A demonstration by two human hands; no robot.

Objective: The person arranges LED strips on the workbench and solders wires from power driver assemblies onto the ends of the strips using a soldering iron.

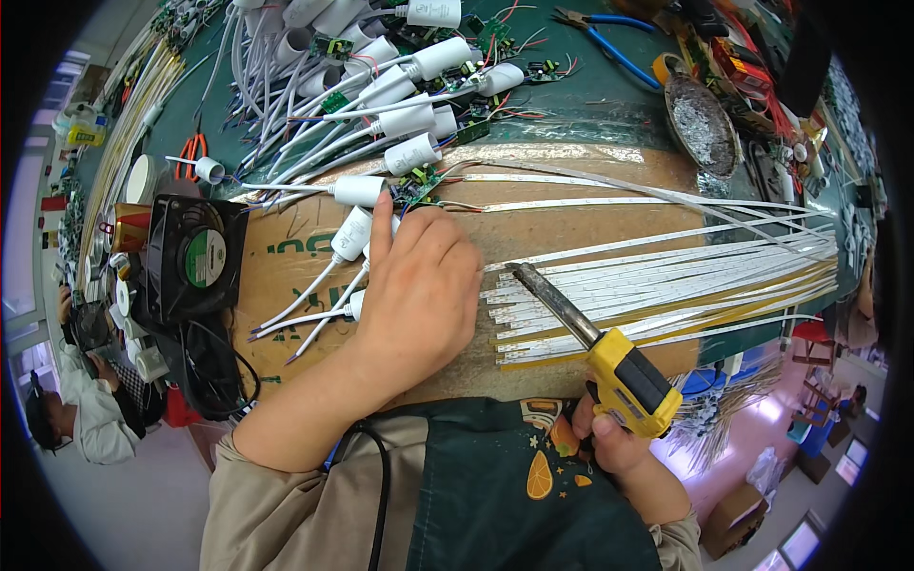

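Observation:
My right hand [609,440] grips a yellow and black soldering iron [636,381]. Its dark tip lies close to the ends of the white LED strips [609,290], fanned out on the cardboard. Back upward, my left hand [424,276] has its fingers curled down, hiding what they hold. Its index fingertip is by a white cylindrical housing [360,190] with a cable. A green circuit board [416,186] sits at that housing's end, its thin wires running toward two strips. Another white housing [350,235] lies left of my left hand, and others are partly hidden under it.
A heap of white housings [405,116] with cables and boards fills the far side. A black fan [197,257] stands left. Blue-handled pliers [619,48], a metal dish [703,124] with silvery bits and orange-handled scissors [192,152] lie around the cardboard mat [609,171]. People sit farther off.

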